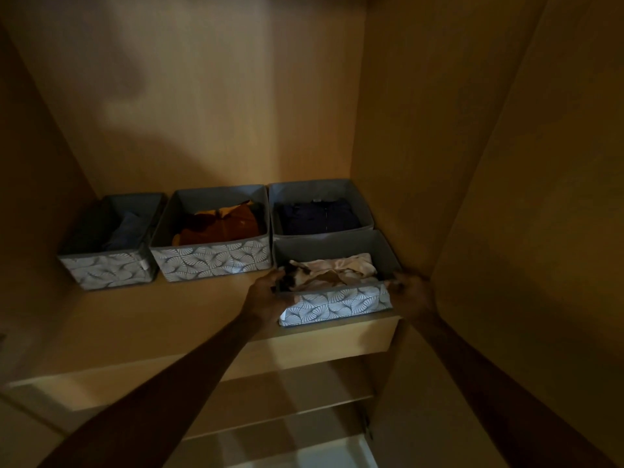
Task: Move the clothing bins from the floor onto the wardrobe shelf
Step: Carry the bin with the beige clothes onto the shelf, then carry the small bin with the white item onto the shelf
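I am holding the front bin (337,300) with both hands. My left hand (270,300) is wrapping its left front corner, and my right hand (410,287) is pressing its right end, fingers curled on it. The bin is sitting on the wardrobe shelf (169,319), patterned face toward me, long side running from grip to grip. Just behind the grip is a bin of dark clothes (320,211). Left of my left hand are two more bins (209,231). The wardrobe is dim, with brown wooden walls (422,113).
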